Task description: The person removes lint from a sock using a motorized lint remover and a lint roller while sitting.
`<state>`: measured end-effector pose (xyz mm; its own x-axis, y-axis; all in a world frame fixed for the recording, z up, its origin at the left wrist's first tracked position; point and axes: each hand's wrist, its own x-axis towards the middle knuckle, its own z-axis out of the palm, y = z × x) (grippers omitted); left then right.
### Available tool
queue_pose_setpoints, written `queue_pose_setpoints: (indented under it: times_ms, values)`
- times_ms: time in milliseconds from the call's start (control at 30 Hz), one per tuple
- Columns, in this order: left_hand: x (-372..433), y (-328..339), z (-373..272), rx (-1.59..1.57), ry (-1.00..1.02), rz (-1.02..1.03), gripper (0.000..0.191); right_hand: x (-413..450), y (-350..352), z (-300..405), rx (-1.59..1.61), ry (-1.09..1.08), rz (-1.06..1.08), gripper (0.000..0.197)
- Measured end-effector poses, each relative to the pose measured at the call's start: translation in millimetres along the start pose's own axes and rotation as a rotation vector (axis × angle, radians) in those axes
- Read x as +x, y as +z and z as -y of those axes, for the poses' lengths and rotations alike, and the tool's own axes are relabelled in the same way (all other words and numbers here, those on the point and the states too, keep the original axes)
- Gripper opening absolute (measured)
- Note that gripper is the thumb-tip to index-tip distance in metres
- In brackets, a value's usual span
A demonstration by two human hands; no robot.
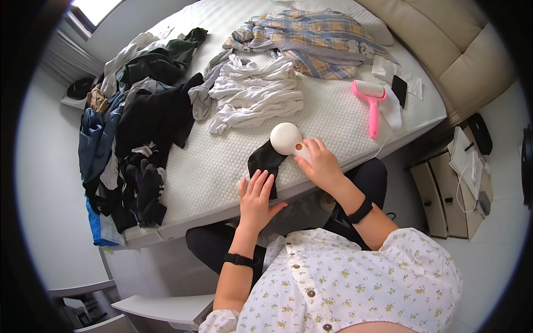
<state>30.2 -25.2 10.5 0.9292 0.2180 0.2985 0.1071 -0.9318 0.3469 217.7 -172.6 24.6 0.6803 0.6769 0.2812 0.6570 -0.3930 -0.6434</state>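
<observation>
My right hand grips the handle of a white fabric shaver with a round head. The shaver's head rests over the upper end of a black sock, which lies on the bed's near edge. My left hand lies flat with spread fingers on the sock's lower part. Behind the shaver is a heap of crumpled white clothes. To the right, a pink lint roller lies on the bed beside a torn white strip. Whether the shaver is running cannot be told.
Dark clothes are heaped on the bed's left side, with black socks at the near end. A plaid cloth lies at the back. A black phone-like object is near the padded headboard. A cabinet stands at right.
</observation>
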Motion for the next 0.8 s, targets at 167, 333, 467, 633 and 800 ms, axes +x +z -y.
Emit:
queue_pose_setpoints:
  times_ms: [167,333,467,633,800]
  values:
    - [-12.5,11.4,27.3,-0.111,0.011,-0.052,0.047,-5.2,-6.0,13.5,0.011,-0.013,0.027,0.053]
    - [-6.8,5.0,22.9,-0.132,0.013,0.005,0.036,-24.6,-5.8,33.7,0.144,-0.152,0.149,0.056]
    - [-8.5,0.7,23.3,-0.258,-0.028,0.045,0.035,-16.7,-2.7,10.9,0.015,-0.145,0.083,0.055]
    - [-12.2,-1.3,31.7,-0.328,-0.063,0.090,0.028,0.7,-12.3,-2.9,-0.006,-0.086,-0.056,0.053]
    - [-8.8,-5.9,29.0,-0.339,-0.065,0.147,0.027,-20.1,-4.1,11.9,0.077,-0.186,0.059,0.055]
